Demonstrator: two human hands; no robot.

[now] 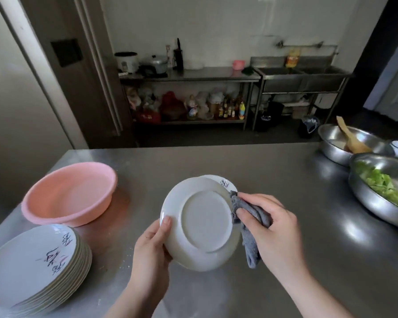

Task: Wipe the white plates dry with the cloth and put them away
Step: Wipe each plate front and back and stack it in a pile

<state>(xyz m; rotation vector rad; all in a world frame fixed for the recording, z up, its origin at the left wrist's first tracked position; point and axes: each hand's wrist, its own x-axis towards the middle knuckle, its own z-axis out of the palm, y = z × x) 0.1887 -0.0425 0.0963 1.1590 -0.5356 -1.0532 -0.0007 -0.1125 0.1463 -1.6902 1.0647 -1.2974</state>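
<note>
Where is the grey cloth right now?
In the head view the grey cloth is right of centre, gripped in the right hand and pressed against the right edge of the upturned plate that the left hand holds.

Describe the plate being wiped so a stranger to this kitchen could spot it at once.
Start at the steel table in the foreground and look to its near middle, between the pink basin and the bowl of greens. There the left hand holds up a white plate while the right hand presses a grey cloth to its rim. Unlike the stacked plates, it is tilted, plain underside showing.
</note>
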